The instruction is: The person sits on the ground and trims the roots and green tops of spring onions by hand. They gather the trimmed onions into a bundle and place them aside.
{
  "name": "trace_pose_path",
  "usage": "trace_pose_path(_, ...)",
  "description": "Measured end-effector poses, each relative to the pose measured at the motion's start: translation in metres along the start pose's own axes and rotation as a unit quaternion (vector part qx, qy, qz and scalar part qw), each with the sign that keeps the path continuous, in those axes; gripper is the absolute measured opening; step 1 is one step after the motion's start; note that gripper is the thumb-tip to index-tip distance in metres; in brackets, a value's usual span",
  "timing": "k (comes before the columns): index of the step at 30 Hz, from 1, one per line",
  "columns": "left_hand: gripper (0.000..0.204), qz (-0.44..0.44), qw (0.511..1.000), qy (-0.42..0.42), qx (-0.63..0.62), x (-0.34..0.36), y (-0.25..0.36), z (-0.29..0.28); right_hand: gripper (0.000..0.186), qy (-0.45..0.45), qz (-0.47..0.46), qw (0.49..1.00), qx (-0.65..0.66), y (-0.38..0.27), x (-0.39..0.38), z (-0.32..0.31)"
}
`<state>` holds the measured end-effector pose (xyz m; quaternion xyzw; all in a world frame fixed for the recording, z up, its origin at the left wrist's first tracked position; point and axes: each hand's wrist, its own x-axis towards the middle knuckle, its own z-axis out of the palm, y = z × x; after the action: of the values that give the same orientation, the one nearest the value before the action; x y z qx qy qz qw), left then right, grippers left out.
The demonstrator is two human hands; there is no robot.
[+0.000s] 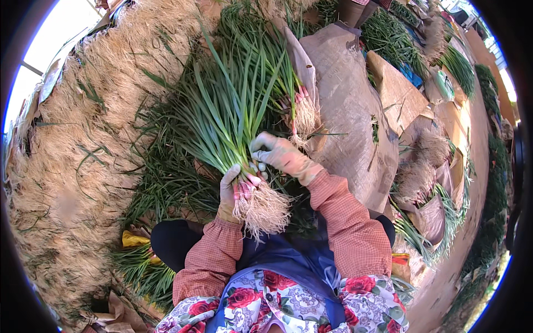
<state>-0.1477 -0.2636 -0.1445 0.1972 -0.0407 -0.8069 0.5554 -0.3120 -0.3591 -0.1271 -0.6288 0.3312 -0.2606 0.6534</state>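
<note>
We see a bunch of green onions [236, 119] held just above the lap, pale roots toward us and leaves fanning away. The left hand [229, 191] is closed around its pink stems; the right hand [281, 155], gloved, pinches at them beside it. A second bunch [300, 105] lies on burlap sacking [350, 111] behind, dry straw [83, 139] at left.
</note>
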Motion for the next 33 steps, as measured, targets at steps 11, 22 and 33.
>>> trace_pose_path(11, 0.047, -0.011, 0.991, -0.091, -0.098, -0.022, 0.019, -0.009, 0.064, -0.092, 0.086, 0.992, -0.012, 0.021, -0.014, -0.009)
trace_pose_path(22, 0.057, 0.042, 0.997, 0.002, -0.065, -0.017, -0.005, 0.024, 0.014, 0.149, -0.015, 0.885, -0.441, 0.052, -0.012, -0.053)
trace_pose_path(33, 0.050, 0.049, 0.992, -0.013, 0.115, 0.020, 0.013, 0.047, 0.045, 0.180, 0.272, 0.925, -0.193, 0.041, -0.016, -0.076)
